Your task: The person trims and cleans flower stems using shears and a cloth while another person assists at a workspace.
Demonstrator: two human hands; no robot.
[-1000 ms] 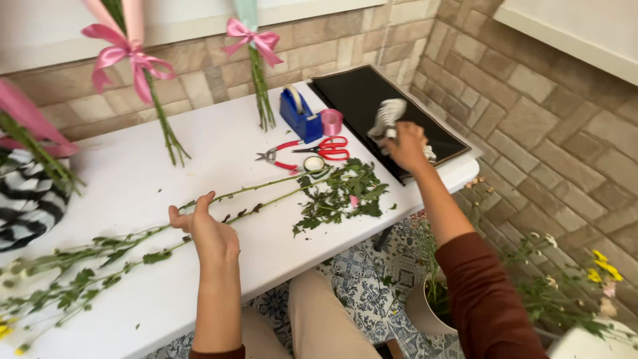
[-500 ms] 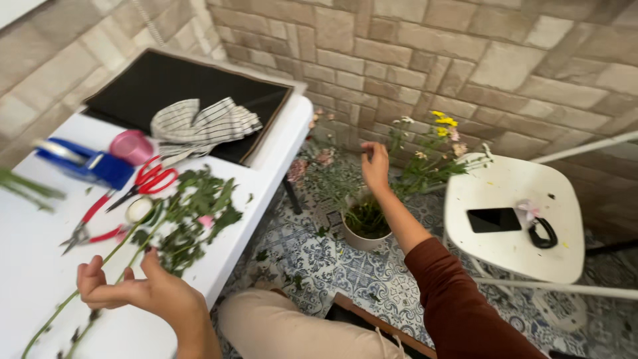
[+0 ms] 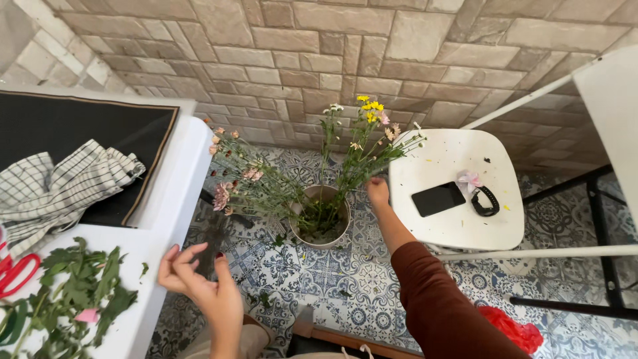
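Observation:
My right hand (image 3: 378, 191) reaches down to the flower stems (image 3: 359, 156) standing in a round bucket (image 3: 340, 233) on the tiled floor, its fingers closed around the green stalks with yellow and pink blooms. My left hand (image 3: 199, 279) hovers open at the edge of the white table (image 3: 176, 193), fingers spread and holding nothing. A pile of cut green leaves and a pink bud (image 3: 76, 292) lies on the table just left of that hand.
A checked cloth (image 3: 60, 186) lies on a black tray (image 3: 86, 126). Red scissors (image 3: 14, 272) show at the left edge. A white stool (image 3: 458, 219) holds a dark phone (image 3: 438, 198), a black band (image 3: 487, 201) and a pink bow (image 3: 469, 179). Something red (image 3: 512, 329) lies on the floor.
My view has swung right from the table to the floor bucket. My right hand has dropped from the table's far end to the flower stems; my left hand stays at the table edge.

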